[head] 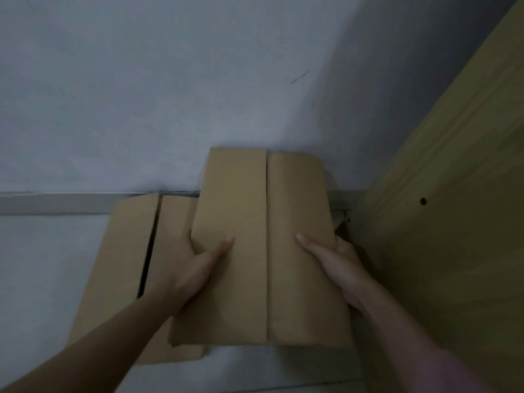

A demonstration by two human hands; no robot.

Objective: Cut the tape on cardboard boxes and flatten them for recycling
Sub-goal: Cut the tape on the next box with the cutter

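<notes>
Head view: we hold box (263, 245) by its sides, left hand (198, 268) and right hand (337, 268) gripping, thumbs on top flaps. Box sits over second box (133, 251) at wall. Flaps meet, no tape discernible. Neither flattened; we judge task early.

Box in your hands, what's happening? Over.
Both hands grip the cardboard box, thumbs on top. Flaps closed. Second box beside it, left.

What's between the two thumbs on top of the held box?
In the head view, only the box's top flaps and their centre seam lie between the left hand and right hand; no tape visible.
</notes>
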